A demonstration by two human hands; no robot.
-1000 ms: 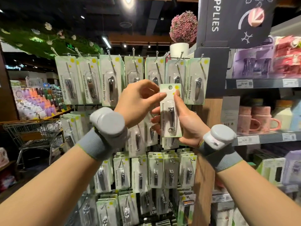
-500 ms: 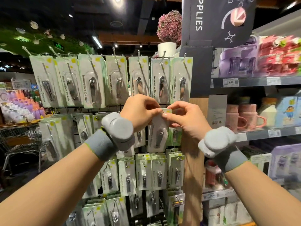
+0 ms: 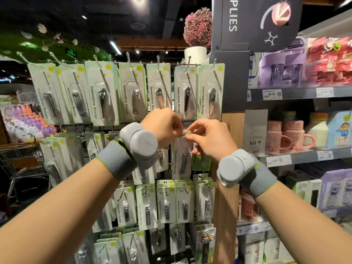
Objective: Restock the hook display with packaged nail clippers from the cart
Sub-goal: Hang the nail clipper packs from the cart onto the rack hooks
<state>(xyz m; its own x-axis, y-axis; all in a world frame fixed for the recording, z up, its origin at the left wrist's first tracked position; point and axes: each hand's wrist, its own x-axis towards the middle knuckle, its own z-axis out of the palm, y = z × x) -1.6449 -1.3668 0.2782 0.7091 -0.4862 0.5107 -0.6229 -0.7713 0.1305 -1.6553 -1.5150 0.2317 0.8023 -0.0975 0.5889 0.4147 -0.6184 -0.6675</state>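
Now your left hand [image 3: 163, 128] and right hand [image 3: 211, 138] both pinch the pack's [image 3: 182, 159] top edge, level; it hangs lengthwise below them, hook hidden

**Legible text on the display and shelves**

"Innovative Design" runs vertically down each nail clipper card [image 3: 102, 94] on the hook rows. The dark hanging sign [image 3: 255, 21], upper right, shows "PPLIES". Two shelf price tags at right read "39.90" [image 3: 272, 94] and, lower, "24.90" [image 3: 274, 160].
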